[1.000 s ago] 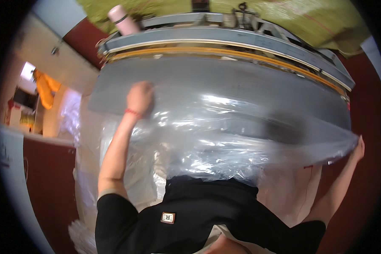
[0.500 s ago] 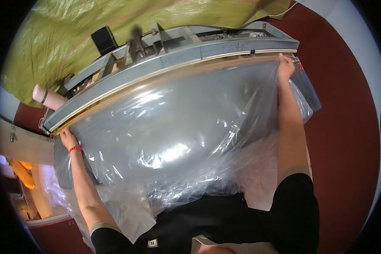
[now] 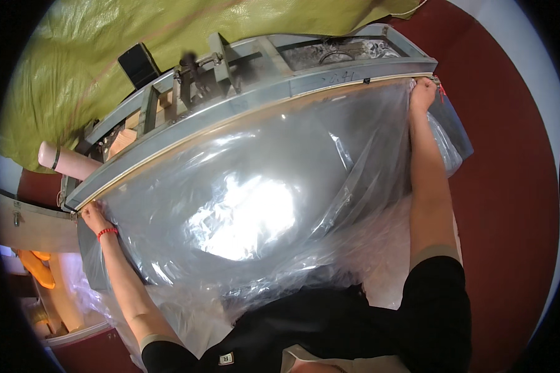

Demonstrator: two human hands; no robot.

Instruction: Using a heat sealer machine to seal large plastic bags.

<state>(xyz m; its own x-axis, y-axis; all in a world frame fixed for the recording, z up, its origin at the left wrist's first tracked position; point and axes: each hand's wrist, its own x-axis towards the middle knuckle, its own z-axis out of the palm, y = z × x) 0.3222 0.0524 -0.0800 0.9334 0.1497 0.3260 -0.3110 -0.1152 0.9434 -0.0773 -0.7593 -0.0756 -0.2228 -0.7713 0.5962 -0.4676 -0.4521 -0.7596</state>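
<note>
A wide clear plastic sheet (image 3: 242,168) stretches across in front of me, shiny with bright glare at its middle. Both arms reach wide apart to its far corners. My left hand (image 3: 95,216), below a red bead bracelet (image 3: 107,231), is closed on the sheet's left corner at the frame's edge. The right corner of the sheet is pinched in my right hand (image 3: 422,93), near the frame's right end. Along the far side runs a long grey metal frame (image 3: 255,89) with a pale strip on its near edge. Loose crumpled plastic gathers against my black shirt.
Behind the frame hangs or lies a yellow-green tarp (image 3: 280,18). A black phone-like slab (image 3: 139,65) and a pink cylindrical bottle (image 3: 68,163) rest by the frame's far left side. At lower left are orange items (image 3: 37,268). Dark red floor (image 3: 504,186) lies to the right.
My left hand has shifted slightly down and left, still gripping the sheet. My right hand has turned a little at its corner. The view has tilted slightly, and the glare on the plastic has grown.
</note>
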